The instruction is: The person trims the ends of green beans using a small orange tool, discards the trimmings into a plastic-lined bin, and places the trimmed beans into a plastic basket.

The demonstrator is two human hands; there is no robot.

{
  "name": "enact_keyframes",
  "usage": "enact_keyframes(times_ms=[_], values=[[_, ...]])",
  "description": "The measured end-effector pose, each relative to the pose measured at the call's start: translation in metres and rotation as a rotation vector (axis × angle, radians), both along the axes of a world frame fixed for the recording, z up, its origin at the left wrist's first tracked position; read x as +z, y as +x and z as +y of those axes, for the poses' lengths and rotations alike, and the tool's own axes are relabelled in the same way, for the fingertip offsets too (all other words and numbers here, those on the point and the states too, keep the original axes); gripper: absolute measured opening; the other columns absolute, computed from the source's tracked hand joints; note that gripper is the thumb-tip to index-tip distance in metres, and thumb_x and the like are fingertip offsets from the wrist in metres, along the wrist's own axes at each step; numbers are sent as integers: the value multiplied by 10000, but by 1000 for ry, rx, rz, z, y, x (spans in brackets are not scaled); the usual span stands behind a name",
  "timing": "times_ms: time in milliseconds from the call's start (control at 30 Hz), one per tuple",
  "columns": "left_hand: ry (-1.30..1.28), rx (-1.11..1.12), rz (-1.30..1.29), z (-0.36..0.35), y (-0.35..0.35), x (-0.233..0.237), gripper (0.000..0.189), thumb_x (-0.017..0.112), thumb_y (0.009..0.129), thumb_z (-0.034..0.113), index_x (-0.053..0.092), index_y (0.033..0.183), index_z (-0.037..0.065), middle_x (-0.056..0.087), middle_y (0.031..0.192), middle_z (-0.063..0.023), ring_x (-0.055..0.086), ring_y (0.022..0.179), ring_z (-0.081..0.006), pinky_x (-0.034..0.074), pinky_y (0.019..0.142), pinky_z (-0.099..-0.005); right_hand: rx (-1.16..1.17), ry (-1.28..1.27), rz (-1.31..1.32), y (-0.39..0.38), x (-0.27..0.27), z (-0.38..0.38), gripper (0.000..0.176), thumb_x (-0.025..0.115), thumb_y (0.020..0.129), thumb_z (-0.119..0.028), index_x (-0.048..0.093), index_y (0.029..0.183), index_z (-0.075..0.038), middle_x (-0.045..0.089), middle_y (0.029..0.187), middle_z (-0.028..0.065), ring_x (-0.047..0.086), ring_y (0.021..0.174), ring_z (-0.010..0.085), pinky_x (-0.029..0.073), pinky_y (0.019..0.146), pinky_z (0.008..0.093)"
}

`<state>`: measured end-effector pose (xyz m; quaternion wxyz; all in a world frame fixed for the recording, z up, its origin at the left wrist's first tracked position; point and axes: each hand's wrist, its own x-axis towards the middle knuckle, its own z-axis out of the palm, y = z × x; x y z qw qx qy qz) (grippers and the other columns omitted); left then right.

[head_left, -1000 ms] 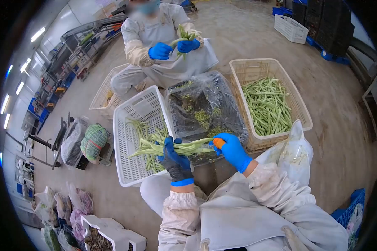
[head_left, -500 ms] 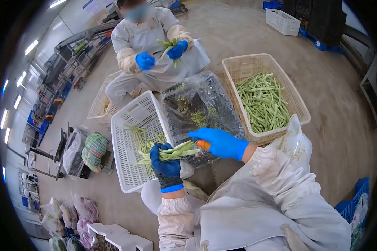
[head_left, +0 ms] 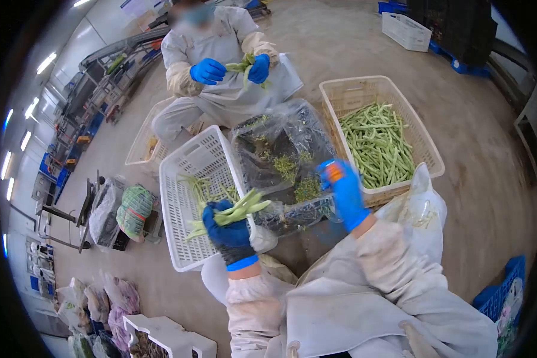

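Note:
My left hand (head_left: 227,234), in a dark blue glove, is closed round a bunch of green beans (head_left: 244,207) beside the white crate (head_left: 176,244), which holds more beans. My gloved right hand (head_left: 345,192) is closed over the front edge of the black plastic-lined container, with an orange object (head_left: 333,172) at its fingers. Bean trimmings (head_left: 285,167) lie in that lined container (head_left: 262,194). To its right stands a cream crate (head_left: 426,149) with a heap of green beans (head_left: 379,146).
A co-worker (head_left: 212,45) in blue gloves sits opposite, holding beans. Behind the white crate is another crate (head_left: 140,143). A wrapped green bundle (head_left: 135,210) lies at left. A blue crate (head_left: 495,295) stands at lower right, and a clear plastic bag (head_left: 426,206) beside my right arm.
My right hand has moved right and up, away from the beans in my left hand. My left hand has shifted slightly left and turned the bunch upward. The co-worker's hands have come together at their beans.

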<state>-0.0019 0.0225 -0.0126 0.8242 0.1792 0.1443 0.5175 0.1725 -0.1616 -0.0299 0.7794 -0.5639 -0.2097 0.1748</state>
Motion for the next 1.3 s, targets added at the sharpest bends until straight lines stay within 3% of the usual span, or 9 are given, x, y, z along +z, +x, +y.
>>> enact_keyframes(times_ms=[167, 233, 733, 800, 933, 1067, 1167, 1233, 1300], values=[[140, -163, -71, 8, -16, 8, 266, 523, 898, 205, 540, 1073, 5, 607, 785, -53, 593, 755, -174, 498, 729, -309, -179, -178, -420, 47, 6, -14, 290, 558, 795, -30, 578, 1085, -24, 603, 979, 119, 578, 926, 230, 458, 839, 331], [75, -217, -135, 0, -12, 9, 311, 521, 901, 204, 517, 1125, -12, 601, 781, -49, 592, 758, -171, 498, 739, -311, -60, -597, -1230, 31, 6, -5, 376, 562, 795, -39, 548, 1170, -51, 579, 1083, 156, 561, 1001, 300, 447, 885, 371], [83, -340, -109, -28, -7, 7, 412, 516, 915, 216, 448, 1252, -11, 574, 844, -39, 581, 774, -159, 483, 749, -307, 202, -292, -1279, -43, 49, 26, 68, 596, 719, -99, 584, 786, -88, 532, 796, 101, 530, 747, 298, 434, 645, 402], [95, -338, -123, -34, -5, 15, 447, 510, 916, 223, 421, 1288, -9, 621, 819, -41, 604, 767, -162, 491, 758, -313, 342, -148, -340, -52, 40, 25, 109, 578, 751, -51, 615, 854, -53, 573, 826, 129, 556, 805, 323, 446, 708, 403], [107, -333, 55, -44, -3, 18, 407, 514, 912, 208, 458, 1260, 4, 607, 830, -42, 597, 756, -162, 487, 746, -310, 107, -275, -668, -47, 20, 25, 143, 551, 795, -25, 626, 916, -22, 607, 863, 153, 585, 823, 300, 458, 734, 373], [77, -346, -190, -38, -8, 15, 418, 523, 907, 190, 441, 1289, 40, 609, 898, -57, 589, 754, -163, 490, 742, -321, -65, -147, 65, 21, -1, 16, 186, 566, 780, -33, 634, 953, -29, 607, 862, 138, 582, 828, 289, 461, 760, 349], [163, -237, -44, -43, -15, 38, 487, 520, 910, 176, 364, 1357, 66, 597, 881, -57, 574, 770, -161, 479, 803, -330, -16, -299, -144, 49, -5, -1, 210, 587, 776, -42, 634, 980, -28, 603, 915, 143, 571, 885, 318, 453, 803, 368], [172, -278, -152, -43, -11, 36, 486, 518, 908, 165, 360, 1353, 49, 586, 909, -53, 565, 816, -157, 441, 891, -352, -201, -326, -930, 26, 27, -6, 230, 605, 800, -84, 625, 1022, -26, 603, 973, 154, 575, 911, 311, 454, 810, 378], [120, -296, -195, -46, -7, 29, 488, 511, 907, 157, 353, 1359, 62, 580, 934, -53, 546, 807, -151, 413, 948, -374, -83, -259, -861, 0, 57, -4, 248, 608, 807, -99, 617, 1044, -29, 601, 976, 152, 574, 917, 314, 453, 815, 386]])
